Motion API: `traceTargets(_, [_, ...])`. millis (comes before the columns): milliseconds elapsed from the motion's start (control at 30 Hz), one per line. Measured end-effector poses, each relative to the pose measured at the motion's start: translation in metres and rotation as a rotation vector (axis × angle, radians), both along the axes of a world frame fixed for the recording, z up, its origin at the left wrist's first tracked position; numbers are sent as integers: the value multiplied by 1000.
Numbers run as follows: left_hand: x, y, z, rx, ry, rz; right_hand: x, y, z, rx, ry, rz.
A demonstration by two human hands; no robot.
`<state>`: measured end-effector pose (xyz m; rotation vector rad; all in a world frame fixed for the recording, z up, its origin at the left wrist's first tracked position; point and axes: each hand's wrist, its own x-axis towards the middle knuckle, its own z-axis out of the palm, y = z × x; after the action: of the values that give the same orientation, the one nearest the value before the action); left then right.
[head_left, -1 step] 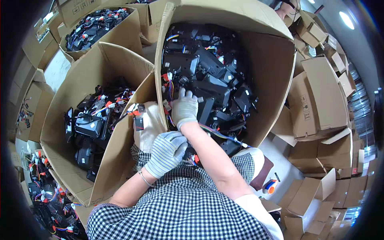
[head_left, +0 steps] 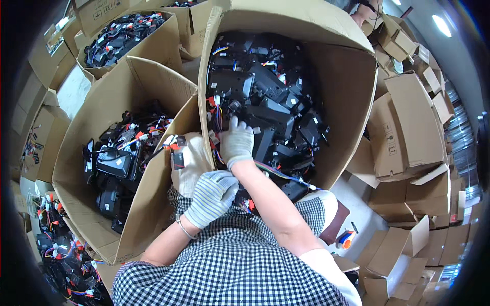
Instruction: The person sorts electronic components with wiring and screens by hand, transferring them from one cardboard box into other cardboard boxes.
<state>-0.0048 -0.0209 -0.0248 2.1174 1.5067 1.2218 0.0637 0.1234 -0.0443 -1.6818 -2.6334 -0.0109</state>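
The gloved left hand [head_left: 213, 196] is being closed on the near rim of a tall cardboard box [head_left: 352, 102], which is being filled with black plastic parts [head_left: 270, 107] and coloured wires. The gloved right hand [head_left: 236, 141] is being pressed, fingers curled, into those parts. Further left, an open box [head_left: 92, 127] is holding similar parts. Nothing is being shown as changed from the earlier frame.

Around the tall cardboard box [head_left: 326, 66], three more open boxes of black wired parts [head_left: 127, 148] sit left, and two gloved hands [head_left: 236, 143] reach in.
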Motion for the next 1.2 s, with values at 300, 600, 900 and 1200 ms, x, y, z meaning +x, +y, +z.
traceTargets(300, [-8,-3,-16,-504,-420,-101,107,-49,-5,8,4,10])
traceTargets(600, [42,45,4,-1006,-1799,-495,150,-165,5,-35,-158,419])
traceTargets(900, [22,61,67,-641,-1584,-542,168,-161,50,128,175,225])
traceTargets(1200, [22,79,47,-807,-1815,-266,186,-120,13,436,103,8])
